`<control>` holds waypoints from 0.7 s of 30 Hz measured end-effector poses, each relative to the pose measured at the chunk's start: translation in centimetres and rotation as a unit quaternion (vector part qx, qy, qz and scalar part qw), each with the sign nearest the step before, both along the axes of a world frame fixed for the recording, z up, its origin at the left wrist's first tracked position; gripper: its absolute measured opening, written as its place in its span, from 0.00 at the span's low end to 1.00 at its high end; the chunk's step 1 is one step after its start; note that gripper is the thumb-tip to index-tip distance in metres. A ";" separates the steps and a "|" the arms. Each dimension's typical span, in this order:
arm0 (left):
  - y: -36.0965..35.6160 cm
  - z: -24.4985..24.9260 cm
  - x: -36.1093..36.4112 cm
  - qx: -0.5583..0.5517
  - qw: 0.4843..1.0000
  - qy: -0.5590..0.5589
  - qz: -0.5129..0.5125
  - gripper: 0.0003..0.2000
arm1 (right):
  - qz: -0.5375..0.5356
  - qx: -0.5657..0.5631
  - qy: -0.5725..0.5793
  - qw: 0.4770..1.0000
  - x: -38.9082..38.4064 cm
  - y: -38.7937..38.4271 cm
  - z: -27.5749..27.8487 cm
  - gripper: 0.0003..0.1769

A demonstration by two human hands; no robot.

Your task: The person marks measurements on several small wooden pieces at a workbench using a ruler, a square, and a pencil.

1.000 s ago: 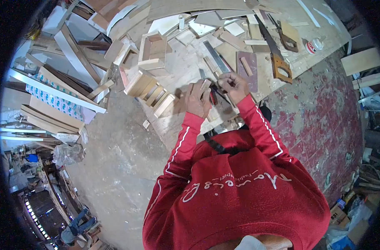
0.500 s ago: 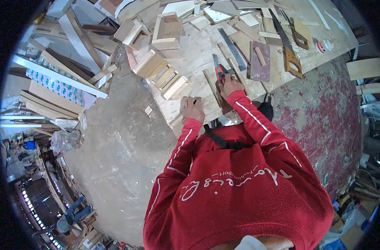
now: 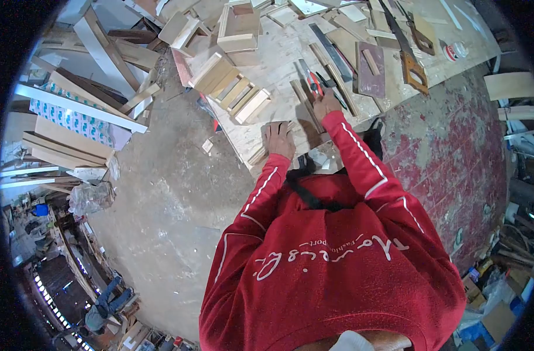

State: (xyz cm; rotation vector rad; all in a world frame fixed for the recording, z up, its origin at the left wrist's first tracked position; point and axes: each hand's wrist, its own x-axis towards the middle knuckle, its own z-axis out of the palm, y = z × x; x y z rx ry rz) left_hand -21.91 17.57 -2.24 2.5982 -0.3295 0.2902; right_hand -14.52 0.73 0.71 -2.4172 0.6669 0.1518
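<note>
My right hand (image 3: 327, 106) is closed around the lower end of a red-and-black hand tool (image 3: 315, 83), which points away from me over the bench. Long wooden strips (image 3: 306, 104) lie to either side of it. Near the front edge of the bench, my left hand (image 3: 278, 139) lies flat with its fingers stretched forward. Beside and partly under that palm is a short pale wooden strip (image 3: 258, 155). Just beyond it stands a small slatted wooden piece (image 3: 234, 93).
A wooden box (image 3: 239, 36) stands farther back on the plywood bench (image 3: 284, 76). A handsaw (image 3: 415, 71), a purple-brown board (image 3: 371, 79) and a white tub (image 3: 455, 51) lie to the right. Timber (image 3: 103, 52) is piled at left; a person (image 3: 106, 304) is at lower left.
My right hand has shifted slightly with the tool, whose red and black parts now appear spread apart. The left hand has moved up and right, its fingers straighter. The whole view has shifted slightly.
</note>
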 end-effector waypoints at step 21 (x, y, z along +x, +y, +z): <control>-1.3 1.4 -2.8 -0.029 0.996 -0.008 -0.081 0.13 | 0.079 0.155 -0.062 0.983 -17.7 0.3 -2.3 0.13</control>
